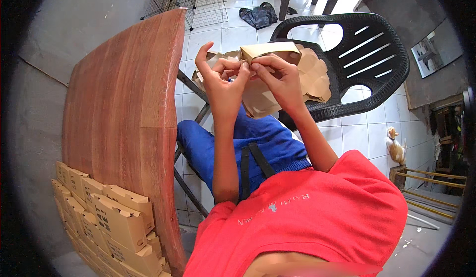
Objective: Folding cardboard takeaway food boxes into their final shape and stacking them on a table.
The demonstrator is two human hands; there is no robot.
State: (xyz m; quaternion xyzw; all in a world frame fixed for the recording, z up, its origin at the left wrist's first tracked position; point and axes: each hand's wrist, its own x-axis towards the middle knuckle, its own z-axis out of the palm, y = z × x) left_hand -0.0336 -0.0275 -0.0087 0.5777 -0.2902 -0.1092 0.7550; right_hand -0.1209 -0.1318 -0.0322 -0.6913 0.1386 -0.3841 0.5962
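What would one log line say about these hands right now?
left hand: pinching brown box | right hand: pinching same box | flat card pieces: on black chair | folded boxes: stacked on table

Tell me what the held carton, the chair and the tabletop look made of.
Carton: likely thin brown paperboard, smooth with a slight sheen; it shows crisp fold edges.
Chair: probably moulded black plastic, semi-gloss; the slatted back and armrests flow together as one piece.
Tabletop: reddish-brown wood look, slightly glossy, perhaps laminate or a vinyl cover; grain lines show, but the core stays hidden.
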